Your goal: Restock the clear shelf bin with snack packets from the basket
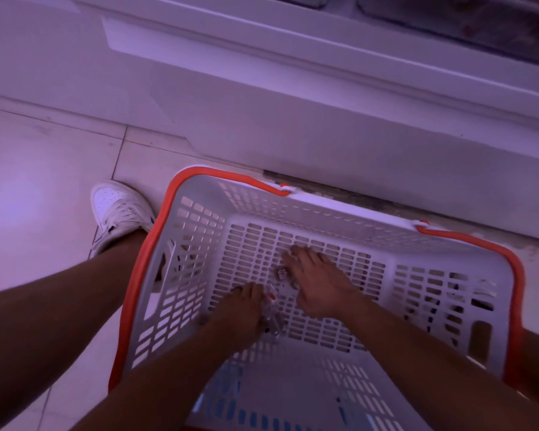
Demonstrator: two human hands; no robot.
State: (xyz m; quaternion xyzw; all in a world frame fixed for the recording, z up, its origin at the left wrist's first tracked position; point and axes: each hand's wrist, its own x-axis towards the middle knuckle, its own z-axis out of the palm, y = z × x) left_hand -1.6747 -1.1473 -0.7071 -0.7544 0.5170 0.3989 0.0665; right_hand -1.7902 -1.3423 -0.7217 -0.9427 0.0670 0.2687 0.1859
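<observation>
Both hands reach down into a white slotted plastic basket with an orange rim (156, 253) that sits on the pale tiled floor (44, 188), close against a white shelf base (262, 98). The left hand (241, 309) closes its fingers on clear crinkled snack packets (273, 318) lying on the basket bottom; the right hand (315, 281) lies spread, fingers flat, touching another small packet (281, 272). A white sneaker (119, 209) stands beside the basket's left wall. Print on the packets is too blurred to read.
</observation>
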